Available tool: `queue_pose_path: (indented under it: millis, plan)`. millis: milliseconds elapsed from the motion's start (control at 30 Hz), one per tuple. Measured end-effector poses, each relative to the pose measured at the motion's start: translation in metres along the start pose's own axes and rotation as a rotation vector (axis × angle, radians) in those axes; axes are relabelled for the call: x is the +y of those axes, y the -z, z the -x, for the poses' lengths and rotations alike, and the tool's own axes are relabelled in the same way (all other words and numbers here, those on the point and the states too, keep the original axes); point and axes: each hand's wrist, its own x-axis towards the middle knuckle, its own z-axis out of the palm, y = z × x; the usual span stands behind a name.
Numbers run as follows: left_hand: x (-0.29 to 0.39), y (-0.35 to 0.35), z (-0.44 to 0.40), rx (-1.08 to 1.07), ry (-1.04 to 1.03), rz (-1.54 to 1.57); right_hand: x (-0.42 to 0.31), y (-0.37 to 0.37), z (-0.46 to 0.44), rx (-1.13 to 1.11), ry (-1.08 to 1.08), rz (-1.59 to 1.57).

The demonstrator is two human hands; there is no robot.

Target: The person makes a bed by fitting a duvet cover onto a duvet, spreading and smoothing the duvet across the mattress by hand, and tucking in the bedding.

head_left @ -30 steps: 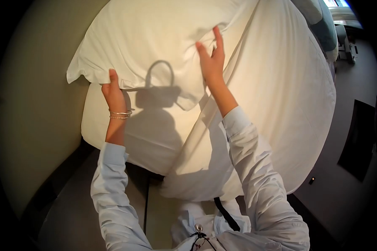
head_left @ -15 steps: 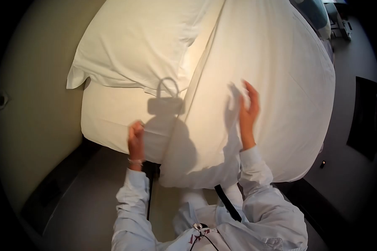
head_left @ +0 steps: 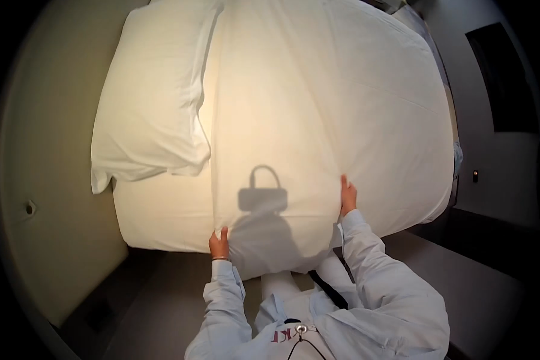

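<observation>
A white duvet (head_left: 282,108) covers most of the bed. My left hand (head_left: 219,243) is closed on the duvet near its folded edge, at the near side of the bed, with the thumb on top. Farther right, my right hand (head_left: 348,197) grips the same duvet, its thumb pointing up and the cloth creased beside it. A white pillow (head_left: 150,96) lies at the head end on the left, apart from both hands. The shadow of my head and of something with a loop falls on the duvet between the hands.
A pale wall or headboard (head_left: 42,150) with a small round fitting (head_left: 30,208) borders the bed on the left. On the right wall hangs a dark screen (head_left: 503,78). Dark floor (head_left: 156,300) lies below the bed's near edge.
Both hands have left the pillow, come down nearer to me and taken hold of the duvet. The view has shifted, and the pillow now lies farther left with its side edge showing.
</observation>
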Motion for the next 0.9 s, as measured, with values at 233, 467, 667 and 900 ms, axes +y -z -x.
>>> queue_pose_path:
  millis: [233,467,667,900]
  plan:
    - [0.027,0.018,0.036,-0.105,-0.083,0.016,0.089,0.025,0.051,-0.006,0.337,0.252]
    - [-0.005,0.015,0.039,-0.197,0.053,-0.16,0.183,0.097,0.1,-0.157,0.059,0.573]
    - [-0.032,0.03,0.05,-0.277,-0.053,-0.249,0.213,0.123,0.122,-0.426,0.057,1.199]
    - [-0.073,0.058,0.048,-0.461,0.051,-0.552,0.182,0.098,0.124,-0.466,-0.095,1.255]
